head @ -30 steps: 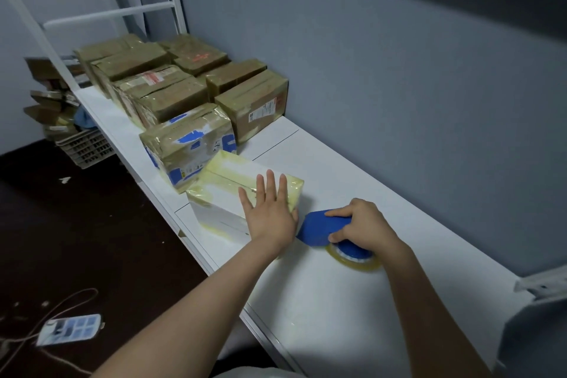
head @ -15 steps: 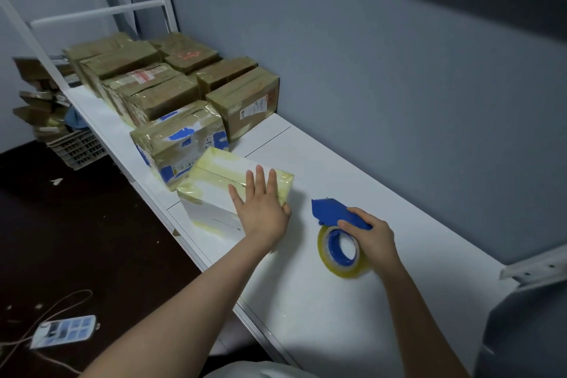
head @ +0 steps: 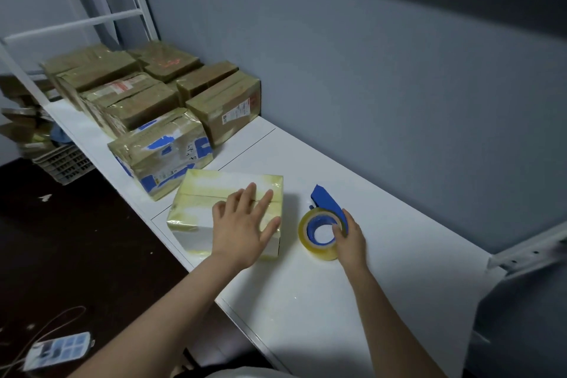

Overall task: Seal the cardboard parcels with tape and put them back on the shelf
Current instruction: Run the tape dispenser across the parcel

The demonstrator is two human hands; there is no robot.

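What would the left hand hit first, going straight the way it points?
The left hand lies on the white parcel; beyond its edge only bare shelf, then probably the grey wall; depth unclear.

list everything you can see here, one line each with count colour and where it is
white cardboard parcel wrapped in yellowish tape: 1, white and yellow, shelf front, under the left hand
brown cardboard parcel with blue tape patches: 1, brown and blue, just behind the white one
brown taped cardboard parcels: about 7, brown, packed together at the shelf's far end
blue tape dispenser with a clear yellowish roll: 1, blue and yellow, right of the white parcel
white shelf board: 1, white, along the grey wall
grey plastic crate: 1, grey, on the dark floor
white power strip: 1, white, floor, lower left
left hand: 1, flat on the white parcel
right hand: 1, gripping the tape dispenser
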